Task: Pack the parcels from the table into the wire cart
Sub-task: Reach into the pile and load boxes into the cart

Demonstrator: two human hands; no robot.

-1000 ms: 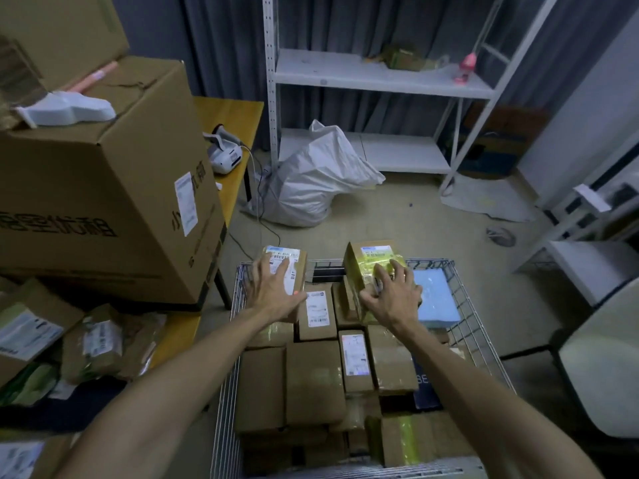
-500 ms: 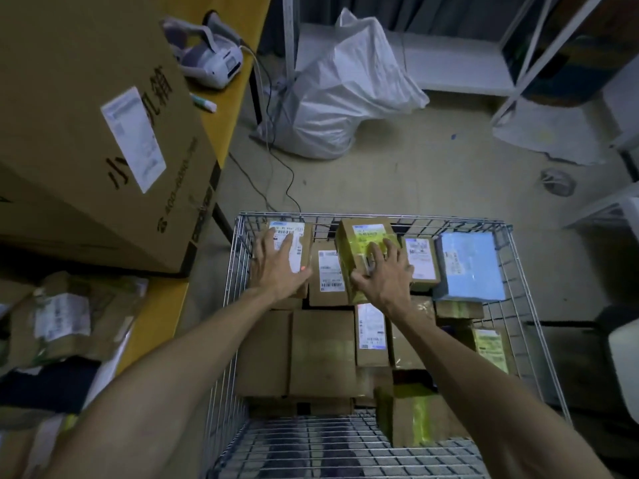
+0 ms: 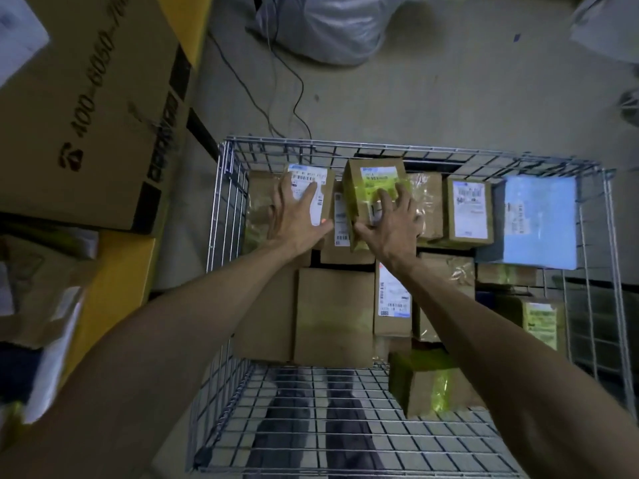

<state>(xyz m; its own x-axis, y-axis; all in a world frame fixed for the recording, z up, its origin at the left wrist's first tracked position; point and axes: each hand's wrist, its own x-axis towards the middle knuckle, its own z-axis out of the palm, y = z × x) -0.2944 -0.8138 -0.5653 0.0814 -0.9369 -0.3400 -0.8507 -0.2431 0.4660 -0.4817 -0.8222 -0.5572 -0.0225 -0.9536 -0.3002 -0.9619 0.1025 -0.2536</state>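
The wire cart (image 3: 408, 146) stands below me, holding several brown parcels. My left hand (image 3: 297, 219) lies with fingers spread on a white-labelled brown parcel (image 3: 311, 188) at the cart's far left. My right hand (image 3: 390, 223) grips a brown parcel with yellow-green tape (image 3: 375, 181), tilted up beside it at the far middle. A light blue parcel (image 3: 539, 219) lies in the far right corner. More parcels (image 3: 38, 295) rest on the yellow table (image 3: 117, 271) at left.
A large cardboard box (image 3: 86, 108) sits on the table's far part, left of the cart. A grey bag (image 3: 328, 25) and black cables (image 3: 276, 108) lie on the floor beyond the cart. The cart's near part shows bare wire mesh (image 3: 311, 426).
My view has tilted down and closer over the cart. Both hands have stayed on the same two parcels at the cart's far side, pressing them lower among the others.
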